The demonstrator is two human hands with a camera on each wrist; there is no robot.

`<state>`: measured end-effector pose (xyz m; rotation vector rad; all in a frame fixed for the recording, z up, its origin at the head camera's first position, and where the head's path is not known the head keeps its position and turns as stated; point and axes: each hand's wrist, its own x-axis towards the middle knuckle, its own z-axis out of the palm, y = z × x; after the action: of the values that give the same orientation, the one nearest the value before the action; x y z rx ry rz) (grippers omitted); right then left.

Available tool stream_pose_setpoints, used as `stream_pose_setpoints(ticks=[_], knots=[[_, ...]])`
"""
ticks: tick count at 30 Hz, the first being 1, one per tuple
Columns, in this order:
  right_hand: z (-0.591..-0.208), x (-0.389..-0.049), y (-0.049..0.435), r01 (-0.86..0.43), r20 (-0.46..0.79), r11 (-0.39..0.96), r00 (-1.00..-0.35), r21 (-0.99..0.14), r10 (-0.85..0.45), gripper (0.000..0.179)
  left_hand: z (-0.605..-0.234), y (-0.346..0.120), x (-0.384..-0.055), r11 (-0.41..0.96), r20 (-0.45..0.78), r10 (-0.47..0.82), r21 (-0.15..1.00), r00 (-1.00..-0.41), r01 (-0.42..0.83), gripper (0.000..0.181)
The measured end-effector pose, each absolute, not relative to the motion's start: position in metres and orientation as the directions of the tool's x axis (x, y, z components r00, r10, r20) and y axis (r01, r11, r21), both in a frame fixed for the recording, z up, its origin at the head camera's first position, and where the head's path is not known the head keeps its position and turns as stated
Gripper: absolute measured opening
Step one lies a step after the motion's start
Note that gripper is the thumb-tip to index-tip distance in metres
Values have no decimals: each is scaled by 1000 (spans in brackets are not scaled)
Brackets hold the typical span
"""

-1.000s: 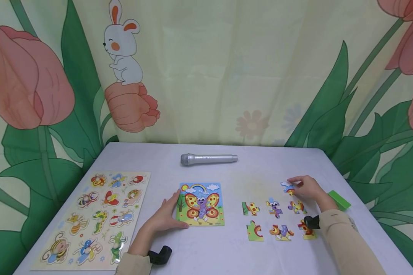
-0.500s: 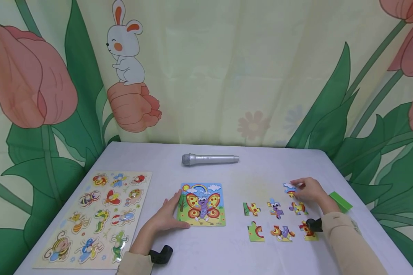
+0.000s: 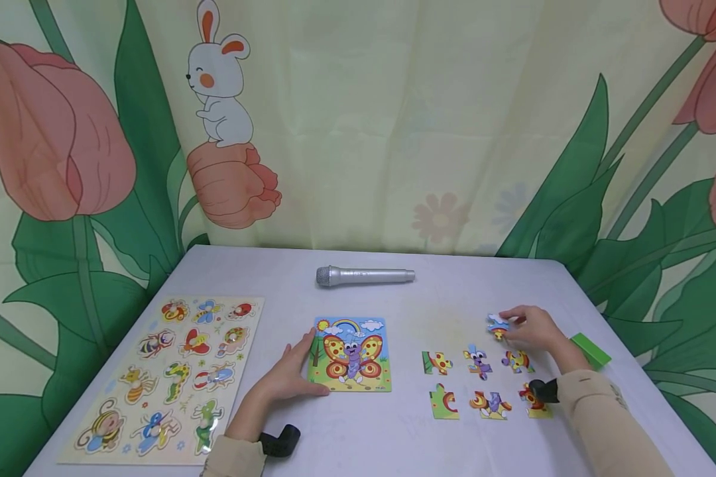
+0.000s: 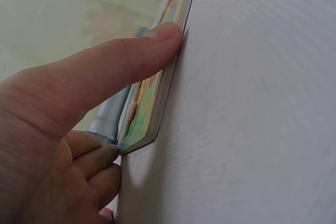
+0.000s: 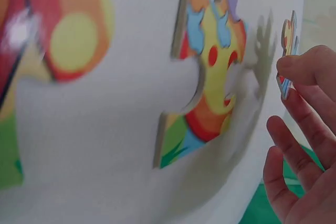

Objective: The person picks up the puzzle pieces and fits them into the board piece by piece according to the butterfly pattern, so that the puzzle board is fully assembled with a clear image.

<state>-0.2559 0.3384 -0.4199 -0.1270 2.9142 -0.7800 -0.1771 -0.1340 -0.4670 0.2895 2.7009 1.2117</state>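
My left hand (image 3: 284,375) rests against the butterfly puzzle board (image 3: 352,358), its thumb along the lower edge and fingers at the left edge. In the left wrist view the thumb touches the side of the board (image 4: 149,114). To the right, my right hand (image 3: 537,329) pinches a jigsaw piece (image 3: 497,326) with cloud and sky print. The right wrist view shows this piece (image 5: 287,51) between thumb and finger, raised off the table, the other fingers loosely bent. Below that hand lie several loose pieces in two rows, among them a yellow-and-orange piece (image 5: 210,77).
A large insect puzzle board (image 3: 167,391) covers the table's left side. Behind the butterfly board lies a silver microphone (image 3: 366,276). A green block (image 3: 591,351) sits by the right wrist. A printed curtain (image 3: 358,132) hangs behind the white table (image 3: 394,444).
The sky piece has tilted and shifted slightly left in my right hand's grip. My left hand stays against the butterfly board. The head view has shifted a little.
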Motion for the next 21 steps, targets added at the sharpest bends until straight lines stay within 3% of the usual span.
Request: stream_pose_setpoints(ticks=[21], knots=[[-411,-263,269,-319,74,774,-939,-547,-335,38,-469,-135,-178,641,-52,262,756,-964,134,115]])
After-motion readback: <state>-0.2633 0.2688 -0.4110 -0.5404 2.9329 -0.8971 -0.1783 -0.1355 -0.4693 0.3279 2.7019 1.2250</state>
